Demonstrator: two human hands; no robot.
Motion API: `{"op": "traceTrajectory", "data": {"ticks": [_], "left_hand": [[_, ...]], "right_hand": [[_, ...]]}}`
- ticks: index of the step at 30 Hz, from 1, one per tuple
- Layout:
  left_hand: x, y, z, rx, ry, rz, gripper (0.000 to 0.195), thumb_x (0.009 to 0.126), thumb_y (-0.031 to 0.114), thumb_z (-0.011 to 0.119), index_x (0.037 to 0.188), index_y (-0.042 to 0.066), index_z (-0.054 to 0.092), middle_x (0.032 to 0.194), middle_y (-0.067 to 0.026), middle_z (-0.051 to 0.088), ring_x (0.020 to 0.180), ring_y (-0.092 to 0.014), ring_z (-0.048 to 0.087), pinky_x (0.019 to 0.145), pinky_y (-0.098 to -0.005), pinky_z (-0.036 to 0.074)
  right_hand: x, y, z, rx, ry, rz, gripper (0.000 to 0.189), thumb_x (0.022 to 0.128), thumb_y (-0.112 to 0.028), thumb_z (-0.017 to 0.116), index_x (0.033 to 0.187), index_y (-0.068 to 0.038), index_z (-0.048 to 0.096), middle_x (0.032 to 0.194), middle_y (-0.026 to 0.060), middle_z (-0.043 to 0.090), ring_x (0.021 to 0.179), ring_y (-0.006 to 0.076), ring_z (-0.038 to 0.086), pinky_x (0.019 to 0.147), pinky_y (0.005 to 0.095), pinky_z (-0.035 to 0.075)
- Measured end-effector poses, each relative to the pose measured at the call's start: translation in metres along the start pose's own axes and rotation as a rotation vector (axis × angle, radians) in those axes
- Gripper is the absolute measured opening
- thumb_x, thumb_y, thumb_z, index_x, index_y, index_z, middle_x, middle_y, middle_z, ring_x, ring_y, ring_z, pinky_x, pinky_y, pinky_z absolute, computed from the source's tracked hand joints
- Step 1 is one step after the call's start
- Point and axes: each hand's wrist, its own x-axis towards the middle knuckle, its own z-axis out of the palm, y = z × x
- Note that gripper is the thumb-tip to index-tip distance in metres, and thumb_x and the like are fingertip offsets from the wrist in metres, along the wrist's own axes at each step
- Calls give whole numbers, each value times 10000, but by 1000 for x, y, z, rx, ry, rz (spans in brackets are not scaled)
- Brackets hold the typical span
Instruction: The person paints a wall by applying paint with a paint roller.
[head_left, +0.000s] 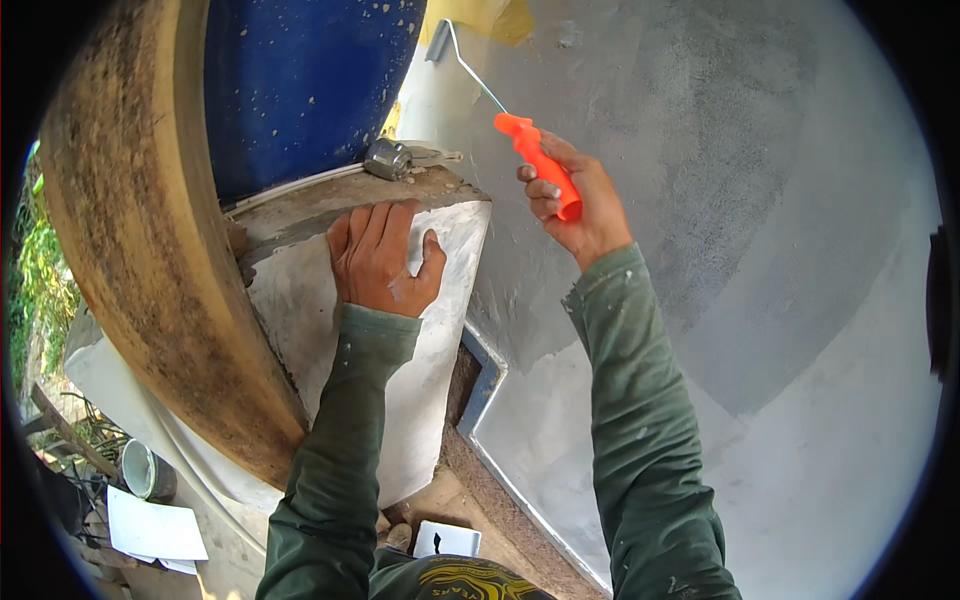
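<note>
My right hand (574, 191) grips the orange plastic handle (551, 176) of a small paint roller. Its thin metal frame runs up and left to a grey roller sleeve (438, 40), which lies at a patch of yellow and pale paint on the wall. Around it the wall (720, 187) carries grey paint, darker in the upper part and paler lower down. My left hand (382, 259) rests on the upper edge of a white-plastered masonry block (427, 405), fingers over the edge and thumb apart. It holds no tool.
A blue drum (307, 82) speckled with paint stands behind the block, beside a metal pipe fitting (388, 159). A curved, stained wooden-looking beam (187, 262) rises at left. Below are a bucket (148, 471), white sheets (154, 525), a white container (447, 540) and a blue-grey wall trim (482, 382).
</note>
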Motion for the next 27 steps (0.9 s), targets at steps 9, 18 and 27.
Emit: {"op": "traceTrajectory", "data": {"ticks": [9, 18, 27], "left_hand": [[3, 1, 3, 31, -11, 4, 315, 716, 101, 694, 1029, 84, 665, 975, -83, 655, 958, -320, 588, 934, -449, 383], [0, 3, 9, 93, 18, 21, 298, 716, 151, 692, 1004, 73, 674, 901, -77, 622, 884, -296, 573, 885, -433, 382], [2, 3, 8, 78, 7, 17, 316, 709, 139, 697, 1019, 91, 666, 968, -79, 659, 944, -321, 588, 917, -443, 375]], "right_hand": [[79, 7, 9, 55, 8, -14, 417, 989, -147, 523, 1388, -53, 440, 822, 113, 561, 511, 77, 484, 415, 180, 429], [132, 6, 19, 128, 34, 25, 378, 951, -123, 538, 1312, -40, 461, 791, 90, 564, 530, 108, 519, 418, 204, 427], [65, 5, -2, 83, 19, -29, 437, 974, -126, 530, 1398, -83, 433, 786, 95, 553, 517, 97, 496, 426, 196, 424]]}}
